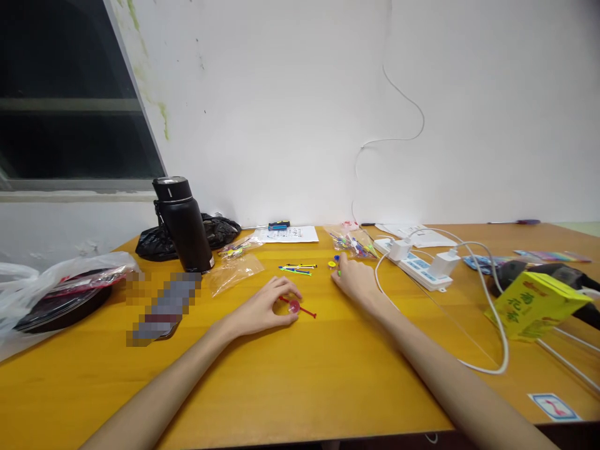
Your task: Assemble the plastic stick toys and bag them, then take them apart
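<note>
My left hand (pixel 268 306) rests on the wooden table with thumb and fingers curved around a small red plastic disc (pixel 294 307). The thumb and a fingertip appear to touch its edges. A thin red rod (pixel 308 312) sticks out from the disc toward the right. Farther right, my right hand (pixel 355 278) reaches down to the table, its fingers closed at a small cluster of round pieces. A bit of green shows at its fingertips; what they grip is mostly hidden. Beside them lie a yellow round piece (pixel 332 264) and a blue one (pixel 336 257). Several coloured sticks (pixel 297 269) lie between the hands.
Clear plastic bags (pixel 237 275) and a bag of coloured parts (pixel 352 242) lie behind. A black bottle (pixel 182 228) and a blurred-out phone (pixel 164 312) stand left. Right are a white power strip (pixel 417 267), looping cables (pixel 504 337) and a yellow box (pixel 534 306).
</note>
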The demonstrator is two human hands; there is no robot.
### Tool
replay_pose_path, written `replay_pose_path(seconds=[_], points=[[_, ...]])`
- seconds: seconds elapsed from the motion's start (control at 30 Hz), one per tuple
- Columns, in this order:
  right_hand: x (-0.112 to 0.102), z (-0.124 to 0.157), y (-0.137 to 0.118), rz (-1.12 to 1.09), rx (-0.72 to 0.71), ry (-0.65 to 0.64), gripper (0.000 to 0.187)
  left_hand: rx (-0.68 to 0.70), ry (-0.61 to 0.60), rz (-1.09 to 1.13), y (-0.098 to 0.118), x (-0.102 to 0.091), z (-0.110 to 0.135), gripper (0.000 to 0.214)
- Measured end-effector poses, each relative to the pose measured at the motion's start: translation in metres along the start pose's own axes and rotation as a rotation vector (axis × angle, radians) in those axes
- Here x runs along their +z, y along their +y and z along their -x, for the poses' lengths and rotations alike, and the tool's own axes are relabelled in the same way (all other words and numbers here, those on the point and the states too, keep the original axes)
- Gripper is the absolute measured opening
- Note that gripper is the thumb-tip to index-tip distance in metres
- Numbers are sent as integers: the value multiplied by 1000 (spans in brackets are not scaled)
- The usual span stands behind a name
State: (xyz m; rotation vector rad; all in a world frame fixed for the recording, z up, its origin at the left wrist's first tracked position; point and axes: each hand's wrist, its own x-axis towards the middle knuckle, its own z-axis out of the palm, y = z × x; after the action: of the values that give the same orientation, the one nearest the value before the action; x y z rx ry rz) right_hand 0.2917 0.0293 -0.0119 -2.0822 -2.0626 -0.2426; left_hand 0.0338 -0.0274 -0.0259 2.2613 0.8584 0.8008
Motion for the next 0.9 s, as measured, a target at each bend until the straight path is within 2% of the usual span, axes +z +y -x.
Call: replay_pose_path(seconds=[0.1,0.27,0.37,0.43,0.57,0.6,0.67,0.77,0.9], points=[[1,-2,9,16,48,-18,27,3,-12,-17,-2,1,0,21],[0,-5,18,12,70,-28,32,-47,41,-33,-8,-1,-2,20],[-3,-8,17,-25,48,8,40,-66,100,96,-10,-3,-6,22],[-5,-6,9,-186,-75,45,33,-87,170,292,-12,-6,-9,24],[-8,10,-23,-756,-498,76,23,-168,309,564,-18,-11,-13,28],[-8,16,-32,-882,-564,51,24,-180,326,594,-19,-12,-14,29],[-7,29,-47,-1101,-598,-67,29,-199,324,630,-21,-11,-14,31],[0,39,-56,-1339,-544,-300,38,-219,284,619,-21,-7,-14,35],[9,34,-52,-1496,-512,-541,51,-191,206,612,-19,-2,-14,38]])
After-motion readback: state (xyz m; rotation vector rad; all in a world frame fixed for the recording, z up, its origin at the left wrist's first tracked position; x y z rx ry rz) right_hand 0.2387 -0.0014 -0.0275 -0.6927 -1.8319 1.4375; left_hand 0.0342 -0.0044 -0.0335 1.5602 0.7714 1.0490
